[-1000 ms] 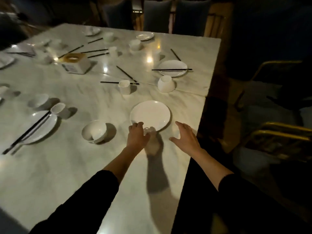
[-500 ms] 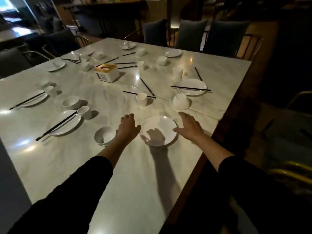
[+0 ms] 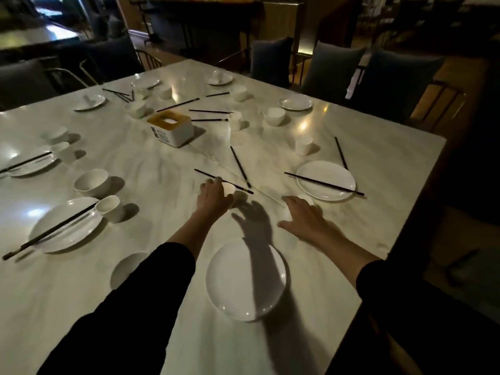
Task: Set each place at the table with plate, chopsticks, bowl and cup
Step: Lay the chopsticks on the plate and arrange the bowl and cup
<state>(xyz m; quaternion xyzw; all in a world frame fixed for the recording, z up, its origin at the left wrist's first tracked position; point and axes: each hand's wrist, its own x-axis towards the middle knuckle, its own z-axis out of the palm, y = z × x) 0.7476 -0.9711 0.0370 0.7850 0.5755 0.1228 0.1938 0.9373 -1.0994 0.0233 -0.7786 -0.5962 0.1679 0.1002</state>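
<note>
Both hands gone forward past plate, now near desk edge. Left hand wraps cup; right hand cups bowl, grip unclear.

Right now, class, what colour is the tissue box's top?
Yellowish-tan, above white sides on the tissue box; head view.

bare marble ahead, chopsticks beyond
</note>
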